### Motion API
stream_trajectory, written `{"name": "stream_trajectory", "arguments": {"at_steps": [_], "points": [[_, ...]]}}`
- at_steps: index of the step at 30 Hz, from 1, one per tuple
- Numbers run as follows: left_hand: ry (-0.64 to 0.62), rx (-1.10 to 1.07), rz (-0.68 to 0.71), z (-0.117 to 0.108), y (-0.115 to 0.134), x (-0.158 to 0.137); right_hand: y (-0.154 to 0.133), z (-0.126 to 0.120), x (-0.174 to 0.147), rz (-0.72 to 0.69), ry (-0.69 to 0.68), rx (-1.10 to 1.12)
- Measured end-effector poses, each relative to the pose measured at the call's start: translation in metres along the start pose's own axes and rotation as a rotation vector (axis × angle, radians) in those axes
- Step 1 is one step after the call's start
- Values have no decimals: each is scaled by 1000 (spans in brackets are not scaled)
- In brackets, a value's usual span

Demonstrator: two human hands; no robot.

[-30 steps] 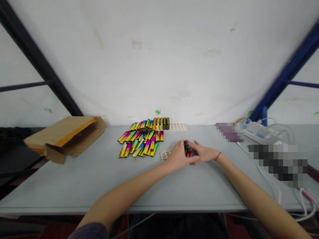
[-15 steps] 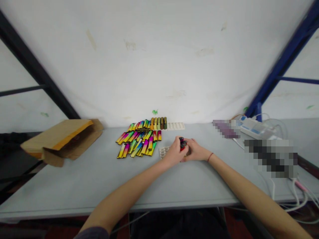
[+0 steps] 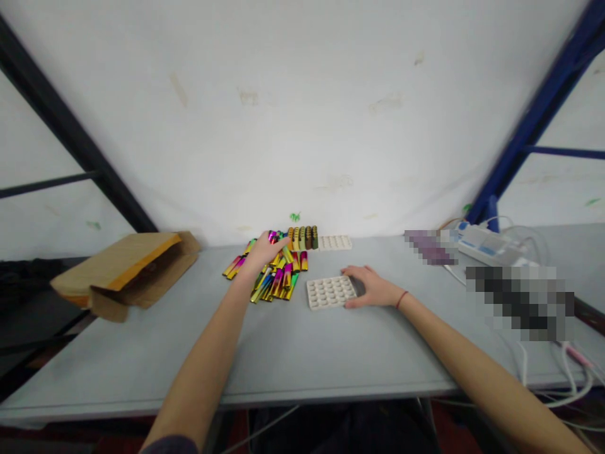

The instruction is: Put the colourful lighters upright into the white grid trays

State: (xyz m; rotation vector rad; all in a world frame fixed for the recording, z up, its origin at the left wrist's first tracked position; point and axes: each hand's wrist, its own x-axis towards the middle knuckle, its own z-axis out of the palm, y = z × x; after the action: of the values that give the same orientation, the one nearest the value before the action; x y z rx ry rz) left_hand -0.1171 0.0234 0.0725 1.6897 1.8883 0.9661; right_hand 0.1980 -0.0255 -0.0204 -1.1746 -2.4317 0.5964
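Note:
A white tray with rows of round holes (image 3: 326, 294) lies flat on the table. My right hand (image 3: 375, 289) spans its right end, fingers at the far corner and thumb at the near corner, holding it. To the left is a loose pile of shiny rainbow-and-gold tubes (image 3: 278, 282), which look like lighter casings. My left hand (image 3: 262, 251) reaches over the back of this pile, its thumb apart from the fingers, with tubes between them. The fingertips are partly hidden. Behind the pile, close to the left thumb, stand rows of upright tubes (image 3: 302, 238).
A second white holed tray (image 3: 334, 243) lies by the wall. An opened cardboard box (image 3: 123, 268) rests at the left. On the right are a power strip (image 3: 489, 244), loose cables (image 3: 524, 359) and blurred-out items. A blue metal post (image 3: 524, 126) rises behind them.
My left hand has moved from the tray to the pile on the left. The dark-and-red-topped pieces between my hands are out of sight, and the near tray's holes are uncovered. My right hand stays.

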Motion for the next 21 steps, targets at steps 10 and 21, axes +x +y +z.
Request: {"name": "stream_trajectory", "arguments": {"at_steps": [10, 21], "points": [[-81, 625, 6, 2, -25, 19, -3, 0, 0, 30, 0, 15], [-60, 719, 49, 0, -38, 1, -1, -4, 1, -26, 4, -32]]}}
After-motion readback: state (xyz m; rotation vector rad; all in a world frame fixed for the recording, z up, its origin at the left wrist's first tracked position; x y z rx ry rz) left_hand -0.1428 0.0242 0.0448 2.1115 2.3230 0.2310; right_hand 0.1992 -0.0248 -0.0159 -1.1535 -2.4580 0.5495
